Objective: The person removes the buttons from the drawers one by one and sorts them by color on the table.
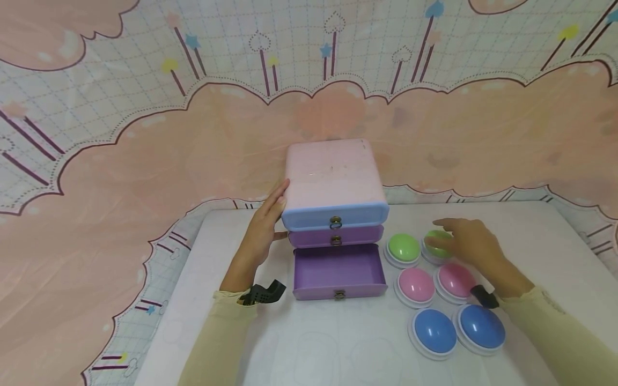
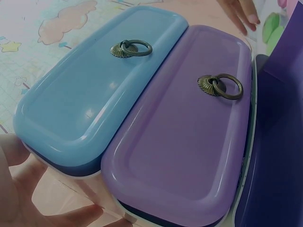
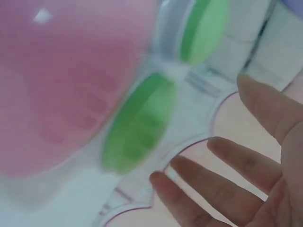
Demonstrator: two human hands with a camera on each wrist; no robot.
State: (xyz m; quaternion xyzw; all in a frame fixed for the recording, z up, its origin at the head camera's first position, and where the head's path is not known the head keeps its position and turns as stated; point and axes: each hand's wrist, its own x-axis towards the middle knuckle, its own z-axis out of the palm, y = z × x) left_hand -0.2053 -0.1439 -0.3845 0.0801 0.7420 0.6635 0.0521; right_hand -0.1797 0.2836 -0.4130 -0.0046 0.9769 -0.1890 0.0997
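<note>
A small drawer box [image 1: 333,171] with a pink top stands at the middle of the table. Its blue drawer [image 1: 314,219] and the purple drawer [image 2: 175,127] below are closed; the bottom purple drawer [image 1: 338,268] is pulled out, with nothing seen inside. My left hand [image 1: 263,228] rests against the box's left side, fingers extended. To the right, my right hand [image 1: 475,244] hovers over the farther right green dome button [image 1: 436,241], partly hiding it. In the right wrist view its fingers [image 3: 227,194] are spread, with nothing held.
Beside the drawers stand another green dome button [image 1: 404,247], two pink dome buttons [image 1: 417,284] and two blue dome buttons [image 1: 435,331], all on white bases. Behind the white table [image 1: 193,300] hangs a patterned cloth [image 1: 217,145].
</note>
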